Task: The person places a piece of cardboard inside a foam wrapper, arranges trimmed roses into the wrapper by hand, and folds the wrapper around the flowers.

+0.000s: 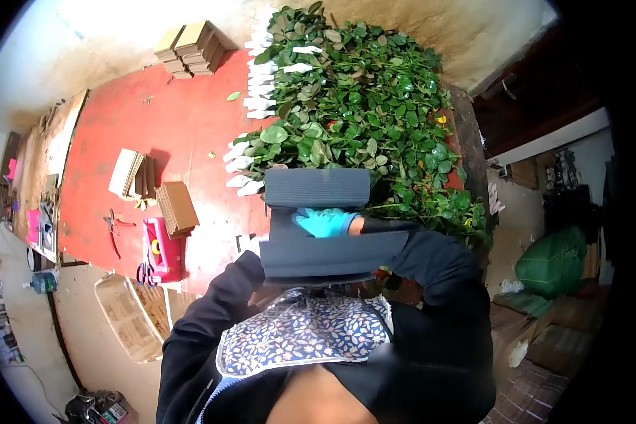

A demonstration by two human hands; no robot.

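A dark ribbed cardboard sheet (318,187) stands folded in front of my chest, its near flap (325,256) raised toward me. Between the two flaps lies my right hand (324,221) in a turquoise glove, its fingers stretched to the left over the sheet; anything under the palm is hidden. My left sleeve (237,279) runs up to the sheet's left edge, and the near flap hides that hand. Just beyond the sheet, leafy flower stems (374,106) lie heaped, with white covers (261,88) on their left ends.
On the red tabletop (191,127) are stacks of brown cardboard pieces (177,208), red-handled pruners (113,230), a pink holder (164,254) and dark-handled scissors (145,273). A crate (131,318) stands below the left edge. A green bundle (551,261) lies at right.
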